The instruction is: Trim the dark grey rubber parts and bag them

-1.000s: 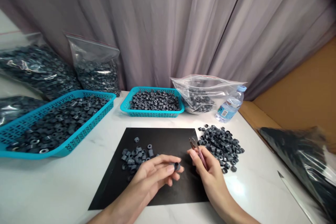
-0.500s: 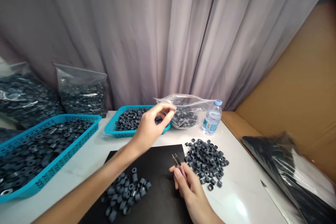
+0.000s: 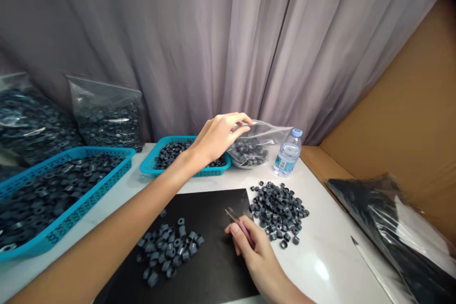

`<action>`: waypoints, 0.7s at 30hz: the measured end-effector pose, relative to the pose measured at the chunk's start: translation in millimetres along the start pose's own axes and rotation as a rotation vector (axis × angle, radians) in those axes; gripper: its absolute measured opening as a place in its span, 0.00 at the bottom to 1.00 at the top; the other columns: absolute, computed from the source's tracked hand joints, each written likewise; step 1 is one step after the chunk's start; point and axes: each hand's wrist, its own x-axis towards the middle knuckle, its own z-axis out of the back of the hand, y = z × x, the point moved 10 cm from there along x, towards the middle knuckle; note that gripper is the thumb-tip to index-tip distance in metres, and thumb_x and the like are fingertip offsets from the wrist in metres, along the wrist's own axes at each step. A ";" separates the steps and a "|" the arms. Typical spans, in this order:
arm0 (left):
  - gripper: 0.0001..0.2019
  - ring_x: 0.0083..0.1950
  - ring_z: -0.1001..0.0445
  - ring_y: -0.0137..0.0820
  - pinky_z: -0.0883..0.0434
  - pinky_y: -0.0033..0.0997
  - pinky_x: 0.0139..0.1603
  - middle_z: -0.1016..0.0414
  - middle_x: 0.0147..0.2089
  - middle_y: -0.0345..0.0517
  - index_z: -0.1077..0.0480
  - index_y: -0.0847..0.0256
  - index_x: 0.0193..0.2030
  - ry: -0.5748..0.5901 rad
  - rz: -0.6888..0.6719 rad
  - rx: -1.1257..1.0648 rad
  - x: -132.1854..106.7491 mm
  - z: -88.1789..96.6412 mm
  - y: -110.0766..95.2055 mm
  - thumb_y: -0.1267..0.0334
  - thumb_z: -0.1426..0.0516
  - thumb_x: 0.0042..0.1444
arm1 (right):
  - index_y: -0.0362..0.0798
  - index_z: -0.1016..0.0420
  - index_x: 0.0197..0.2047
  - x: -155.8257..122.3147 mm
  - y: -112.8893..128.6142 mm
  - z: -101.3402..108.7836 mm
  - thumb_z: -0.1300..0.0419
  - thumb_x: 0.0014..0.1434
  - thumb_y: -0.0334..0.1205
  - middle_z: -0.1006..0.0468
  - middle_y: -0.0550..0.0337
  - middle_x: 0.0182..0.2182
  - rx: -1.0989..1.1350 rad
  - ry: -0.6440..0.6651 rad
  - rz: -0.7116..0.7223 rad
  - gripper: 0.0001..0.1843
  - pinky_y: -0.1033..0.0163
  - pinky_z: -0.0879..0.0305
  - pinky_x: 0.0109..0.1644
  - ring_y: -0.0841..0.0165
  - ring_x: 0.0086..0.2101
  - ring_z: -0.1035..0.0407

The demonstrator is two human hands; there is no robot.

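Observation:
My left hand (image 3: 221,136) reaches over the blue basket to the mouth of a clear zip bag (image 3: 249,153) of dark grey rings. Thumb and fingers are apart at the bag's edge, and nothing shows between them; whether they touch the plastic is unclear. My right hand (image 3: 254,249) is closed around pink-handled tweezers (image 3: 243,232), tips pointing up and left above the black mat (image 3: 213,204). A loose group of short dark grey tubes (image 3: 173,249) lies on the mat's left part. Beside the right hand, a larger heap of the rings (image 3: 280,211) sits on the white table.
A small blue basket (image 3: 149,164) and a large one (image 3: 90,194), both with rings, stand at back and left. Filled clear bags (image 3: 107,118) lean against the curtain. A water bottle (image 3: 288,153) stands at back right; a dark plastic-wrapped bundle (image 3: 388,218) lies far right.
My left hand has moved up and right to the zip bag's mouth, and its fingers have spread. The right hand with the tweezers has shifted only slightly. The view has tilted a little.

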 end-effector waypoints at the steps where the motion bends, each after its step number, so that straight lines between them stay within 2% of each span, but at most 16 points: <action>1: 0.09 0.43 0.23 0.34 0.30 0.33 0.51 0.18 0.48 0.43 0.23 0.57 0.47 -0.064 -0.033 0.000 -8.7 9.9 -8.9 0.61 0.43 0.67 | 0.48 0.25 0.41 -1.1 0.2 0.7 0.48 0.69 0.64 0.37 0.66 0.24 -0.012 0.001 -0.006 0.27 0.65 0.47 0.31 0.68 0.28 0.40; 3: 0.09 0.44 0.23 0.32 0.31 0.30 0.50 0.19 0.45 0.43 0.24 0.59 0.45 -0.178 -0.095 0.001 -33.7 31.0 -23.4 0.61 0.45 0.68 | 0.48 0.25 0.40 -3.3 0.5 2.0 0.47 0.69 0.64 0.38 0.66 0.24 -0.037 0.000 -0.013 0.27 0.65 0.47 0.31 0.68 0.27 0.40; 5: 0.09 0.43 0.24 0.31 0.32 0.28 0.51 0.20 0.44 0.41 0.25 0.58 0.44 -0.184 -0.065 0.040 -64.3 44.6 -19.5 0.59 0.45 0.69 | 0.48 0.24 0.41 -5.5 0.3 2.7 0.47 0.69 0.63 0.38 0.66 0.24 -0.063 0.000 -0.019 0.26 0.65 0.47 0.31 0.68 0.27 0.40; 6: 0.10 0.41 0.25 0.31 0.32 0.28 0.49 0.20 0.42 0.40 0.24 0.57 0.42 -0.141 0.007 0.063 -80.8 47.6 -6.9 0.58 0.45 0.69 | 0.48 0.24 0.41 -6.5 0.3 2.9 0.47 0.70 0.62 0.37 0.65 0.24 -0.073 0.000 -0.022 0.26 0.64 0.47 0.31 0.68 0.28 0.40; 9: 0.15 0.35 0.27 0.32 0.34 0.28 0.41 0.20 0.39 0.39 0.23 0.54 0.37 0.155 0.287 0.123 -140.6 38.5 54.4 0.50 0.45 0.67 | 0.48 0.24 0.40 -9.7 0.4 2.3 0.46 0.70 0.61 0.37 0.65 0.25 -0.094 0.004 -0.028 0.25 0.64 0.46 0.30 0.68 0.28 0.39; 11: 0.17 0.35 0.27 0.35 0.34 0.29 0.39 0.21 0.37 0.42 0.21 0.53 0.37 0.246 0.442 0.139 -182.4 38.2 93.7 0.45 0.45 0.64 | 0.48 0.24 0.40 -11.4 -0.7 -0.2 0.46 0.71 0.60 0.37 0.65 0.25 -0.115 0.025 -0.032 0.24 0.64 0.47 0.30 0.68 0.27 0.39; 13: 0.18 0.37 0.25 0.38 0.32 0.30 0.40 0.20 0.39 0.44 0.19 0.53 0.40 0.275 0.540 0.127 -214.8 38.0 119.5 0.42 0.42 0.60 | 0.48 0.24 0.41 -12.5 -3.2 -2.8 0.47 0.71 0.59 0.37 0.65 0.25 -0.138 0.047 -0.038 0.23 0.64 0.47 0.30 0.68 0.28 0.39; 16: 0.17 0.40 0.24 0.40 0.31 0.31 0.43 0.20 0.39 0.45 0.19 0.52 0.38 0.262 0.581 0.141 -238.4 36.0 132.5 0.42 0.40 0.58 | 0.48 0.25 0.42 -12.4 -6.0 -3.5 0.47 0.72 0.58 0.37 0.65 0.26 -0.155 0.050 -0.040 0.22 0.64 0.46 0.32 0.68 0.29 0.38; 19: 0.14 0.44 0.23 0.41 0.31 0.31 0.48 0.19 0.41 0.44 0.20 0.52 0.35 0.238 0.558 0.099 -240.2 29.2 129.0 0.45 0.40 0.59 | 0.48 0.25 0.42 -12.3 -3.7 -3.6 0.47 0.72 0.58 0.37 0.65 0.26 -0.167 0.054 -0.043 0.22 0.64 0.46 0.32 0.68 0.29 0.38; 21: 0.13 0.43 0.23 0.40 0.30 0.32 0.49 0.18 0.41 0.44 0.20 0.53 0.34 0.190 0.600 -0.002 -239.1 25.5 128.1 0.47 0.38 0.57 | 0.47 0.25 0.42 -12.8 -0.6 -3.8 0.47 0.72 0.58 0.38 0.65 0.26 -0.178 0.063 -0.055 0.23 0.64 0.46 0.33 0.68 0.29 0.38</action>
